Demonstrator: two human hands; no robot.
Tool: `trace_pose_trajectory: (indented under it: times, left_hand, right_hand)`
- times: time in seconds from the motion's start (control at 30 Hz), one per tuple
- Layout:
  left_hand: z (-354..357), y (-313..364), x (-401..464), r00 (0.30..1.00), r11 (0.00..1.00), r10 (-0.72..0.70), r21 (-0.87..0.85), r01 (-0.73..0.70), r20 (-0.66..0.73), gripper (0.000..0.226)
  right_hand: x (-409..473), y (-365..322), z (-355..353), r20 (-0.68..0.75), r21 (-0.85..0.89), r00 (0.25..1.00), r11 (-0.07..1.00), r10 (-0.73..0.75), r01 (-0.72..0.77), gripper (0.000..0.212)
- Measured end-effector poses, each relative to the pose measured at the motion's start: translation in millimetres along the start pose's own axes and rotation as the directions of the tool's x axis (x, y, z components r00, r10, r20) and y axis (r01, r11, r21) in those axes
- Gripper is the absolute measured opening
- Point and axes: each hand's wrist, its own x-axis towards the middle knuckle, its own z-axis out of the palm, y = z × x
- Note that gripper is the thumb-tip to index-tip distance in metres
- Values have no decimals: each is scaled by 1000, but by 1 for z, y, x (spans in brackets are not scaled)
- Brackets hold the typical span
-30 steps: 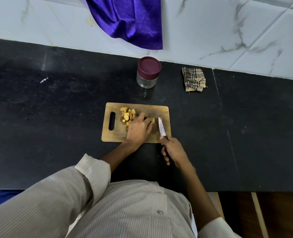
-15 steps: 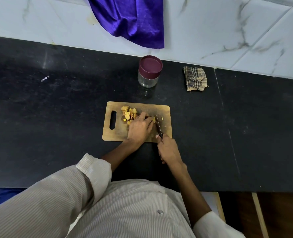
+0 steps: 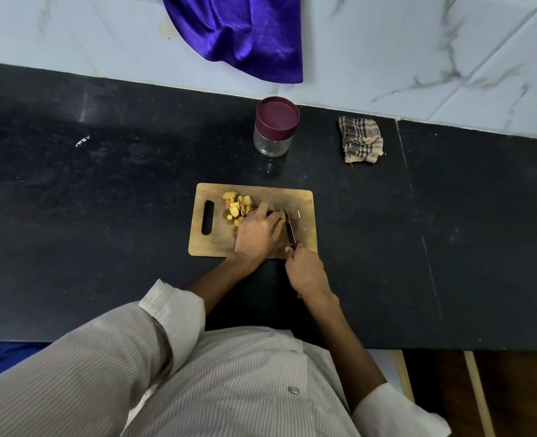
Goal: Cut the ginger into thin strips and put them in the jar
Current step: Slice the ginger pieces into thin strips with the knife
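Note:
A wooden cutting board point(image 3: 301, 244) lies on the black counter. Yellow ginger pieces point(image 3: 237, 205) are heaped at its upper middle. My left hand point(image 3: 259, 231) lies on the board with curled fingers holding a ginger piece point(image 3: 282, 216) down; most of that piece is hidden under the fingers. My right hand point(image 3: 306, 271) grips the knife point(image 3: 290, 228) by its handle, with the blade edge-down right beside the left fingertips. One thin cut strip point(image 3: 299, 213) lies to the right of the blade. A glass jar point(image 3: 273, 127) with a maroon lid on stands behind the board.
A folded checkered cloth point(image 3: 361, 143) lies at the back right of the black counter point(image 3: 103, 200). A purple cloth point(image 3: 245, 33) hangs over the white marble wall behind the jar. The counter's front edge runs close to my body.
My right hand moved the knife left and in, from flat at the board's right edge to edge-down against the ginger. A thin strip now lies right of the blade. My left hand stayed.

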Motion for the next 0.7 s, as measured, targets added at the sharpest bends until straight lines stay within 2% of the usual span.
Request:
trace_pose_trajectory:
  times: [0.3,0.7]
  left_hand:
    - [0,0,0,1000,1000,-8,8,8,5,14]
    - [-2,2,0,1000,1000,-10,-1,10,13,15]
  right_hand:
    - [-4,3,4,-18,-54,1000,999,-3,2,33]
    - [-4,5,-4,-47,58,998,998,39,-36,34]
